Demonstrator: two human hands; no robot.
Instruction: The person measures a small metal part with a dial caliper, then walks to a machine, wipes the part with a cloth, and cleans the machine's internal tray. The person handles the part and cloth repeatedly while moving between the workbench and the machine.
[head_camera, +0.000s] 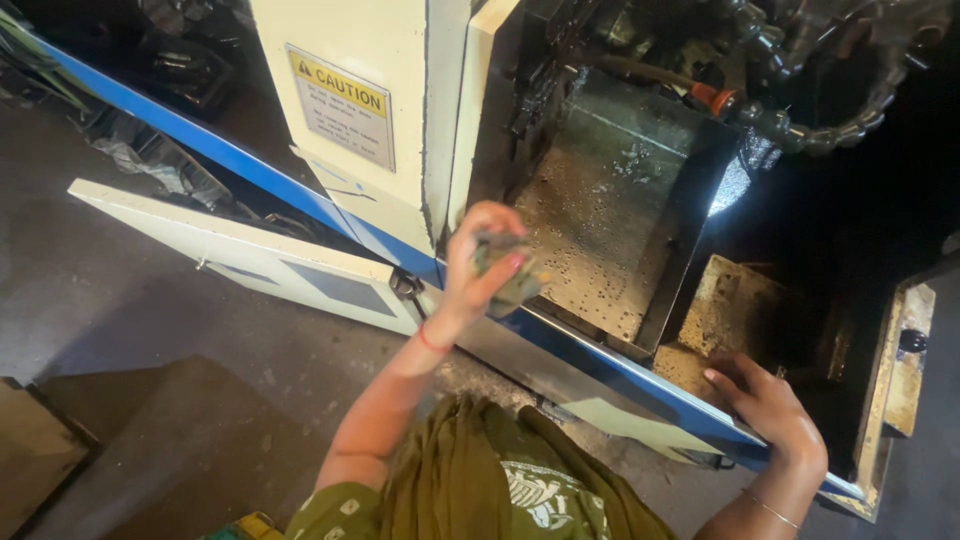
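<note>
My left hand (478, 258) is raised in front of a cream and blue machine (350, 190) and is closed around a small dull metal part (510, 268), gripped at the fingertips. A red thread circles that wrist. My right hand (765, 405) rests flat, fingers spread, on the blue lower sill (620, 372) of the machine's open work chamber. A thin bangle sits on that wrist. The wet, chip-speckled metal chamber floor (600, 200) lies just beyond the held part.
A cream door panel with a yellow warning label (345, 105) stands left of the opening. A segmented coolant hose (800, 130) arcs across the top right. An open cream access flap (240, 255) juts out low at left. Dark concrete floor (150, 330) and a yellowed side tray (900, 370) flank the machine.
</note>
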